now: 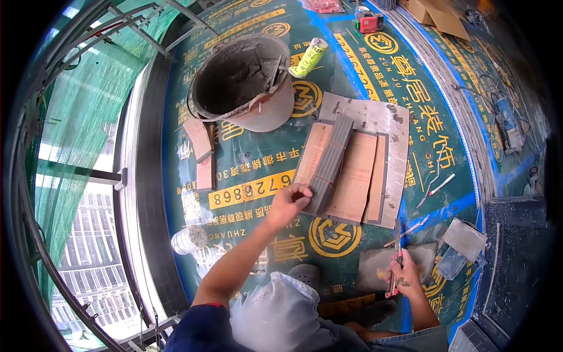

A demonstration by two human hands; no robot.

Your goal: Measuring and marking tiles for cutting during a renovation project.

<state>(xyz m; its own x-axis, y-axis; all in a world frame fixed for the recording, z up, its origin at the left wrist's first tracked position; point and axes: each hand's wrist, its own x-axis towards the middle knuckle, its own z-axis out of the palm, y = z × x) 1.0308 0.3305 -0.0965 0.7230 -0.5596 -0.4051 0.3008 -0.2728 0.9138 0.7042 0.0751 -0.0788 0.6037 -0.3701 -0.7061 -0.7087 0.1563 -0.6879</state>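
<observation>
My left hand (287,202) grips the near end of a long grey strip of tile (332,161) that lies slantwise over a stack of tan tiles (358,176) on the green floor covering. My right hand (404,273) is lower right, closed around a thin red-handled tool (396,258) that points up and away from me. Both forearms reach in from the bottom edge. A pale bundled cloth (281,317) sits at my knees between the arms.
A large grey bucket (240,82) smeared with mortar stands at the back. Tile offcuts (199,146) lie beside it. A roll of tape (189,239) rests near the window frame. A green-yellow tube (309,57), a red device (368,21) and a power tool (507,126) are farther off.
</observation>
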